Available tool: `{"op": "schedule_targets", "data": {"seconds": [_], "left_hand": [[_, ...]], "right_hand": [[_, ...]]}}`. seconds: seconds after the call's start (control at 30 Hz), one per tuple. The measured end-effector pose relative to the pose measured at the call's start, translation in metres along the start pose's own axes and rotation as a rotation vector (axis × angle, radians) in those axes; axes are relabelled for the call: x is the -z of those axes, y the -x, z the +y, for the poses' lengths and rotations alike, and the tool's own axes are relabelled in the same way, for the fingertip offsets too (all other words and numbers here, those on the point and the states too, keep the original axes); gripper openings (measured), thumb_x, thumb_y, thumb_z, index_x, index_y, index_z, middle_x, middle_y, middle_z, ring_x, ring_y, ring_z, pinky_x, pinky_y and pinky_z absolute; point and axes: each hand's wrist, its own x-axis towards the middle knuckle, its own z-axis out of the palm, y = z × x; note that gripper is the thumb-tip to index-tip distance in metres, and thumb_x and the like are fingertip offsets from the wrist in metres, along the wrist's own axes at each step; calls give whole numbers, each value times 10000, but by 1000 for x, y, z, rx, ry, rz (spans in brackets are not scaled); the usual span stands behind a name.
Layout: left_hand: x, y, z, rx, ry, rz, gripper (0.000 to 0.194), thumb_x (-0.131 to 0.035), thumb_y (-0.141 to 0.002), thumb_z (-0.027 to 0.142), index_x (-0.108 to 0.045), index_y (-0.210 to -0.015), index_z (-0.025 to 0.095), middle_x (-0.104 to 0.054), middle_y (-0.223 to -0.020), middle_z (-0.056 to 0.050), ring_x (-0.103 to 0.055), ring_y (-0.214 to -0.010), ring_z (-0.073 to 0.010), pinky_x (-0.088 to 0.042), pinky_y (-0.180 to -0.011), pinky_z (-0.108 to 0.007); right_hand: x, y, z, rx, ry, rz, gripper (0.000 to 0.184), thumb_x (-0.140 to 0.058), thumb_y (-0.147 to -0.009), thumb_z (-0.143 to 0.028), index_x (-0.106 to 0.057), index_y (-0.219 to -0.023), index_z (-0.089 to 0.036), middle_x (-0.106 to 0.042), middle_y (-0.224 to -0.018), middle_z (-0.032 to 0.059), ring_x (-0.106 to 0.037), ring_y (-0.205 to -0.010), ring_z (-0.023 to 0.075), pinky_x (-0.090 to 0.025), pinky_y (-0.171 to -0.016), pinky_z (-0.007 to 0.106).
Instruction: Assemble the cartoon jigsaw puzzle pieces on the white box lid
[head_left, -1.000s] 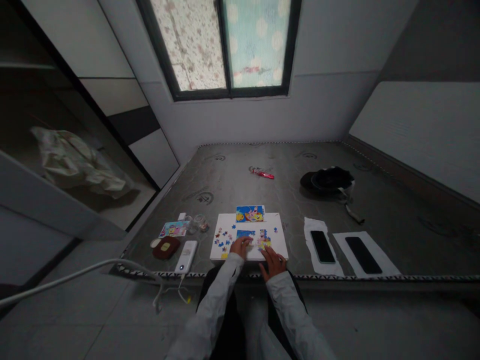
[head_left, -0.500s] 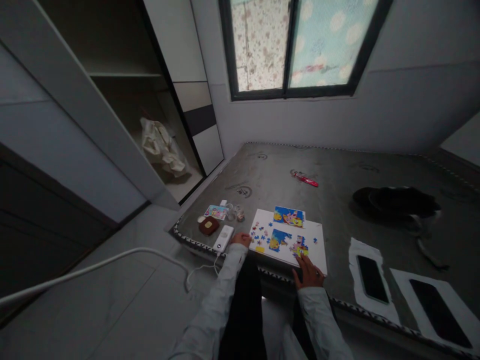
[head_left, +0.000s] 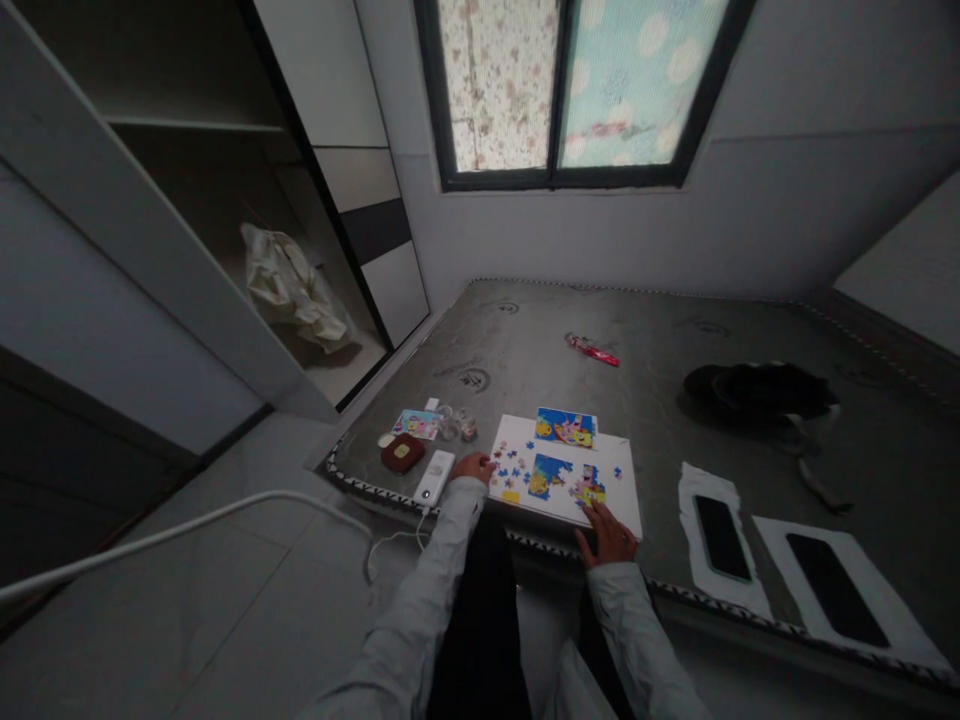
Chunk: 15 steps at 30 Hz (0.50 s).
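A white board (head_left: 619, 516) lies near the front edge of the mattress with a partly assembled cartoon jigsaw puzzle on it. One joined section (head_left: 541, 478), blue and yellow, sits mid-board; a smaller section (head_left: 588, 486) is to its right. Loose puzzle pieces (head_left: 513, 464) are scattered on the left. A finished-looking reference picture (head_left: 565, 428) lies across the far edge. My left hand (head_left: 472, 467) rests at the board's left edge, fingers curled together; whatever is in them is hidden. My right hand (head_left: 609, 535) has its fingers spread, fingertips at the lower edge of the smaller section.
Left of the board are a white power bank (head_left: 434, 478) with a cable, a brown pouch (head_left: 403, 453) and a picture card (head_left: 417, 424). Two phones (head_left: 721, 538) on white paper lie right, with a dark cap (head_left: 757, 392) behind. A red item (head_left: 595, 351) lies farther back.
The whole view has shifted slightly, so everything appears a little farther left. Both hands keep nearly the same places at the board, and the puzzle sections look unchanged.
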Motion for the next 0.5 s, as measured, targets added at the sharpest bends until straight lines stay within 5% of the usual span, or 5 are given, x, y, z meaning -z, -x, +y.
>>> {"op": "schedule_targets", "data": {"seconds": [0.5], "left_hand": [[1, -8, -2, 134, 102, 52, 173, -704, -793, 340, -729, -884, 195, -757, -962, -74, -684, -914, -203, -472, -766, -262]], "right_hand": [[2, 2, 3, -29, 20, -114, 473, -479, -903, -470, -538, -1349, -323, -530, -1421, 33, -484, -1266, 236, -286, -980, 389]]}}
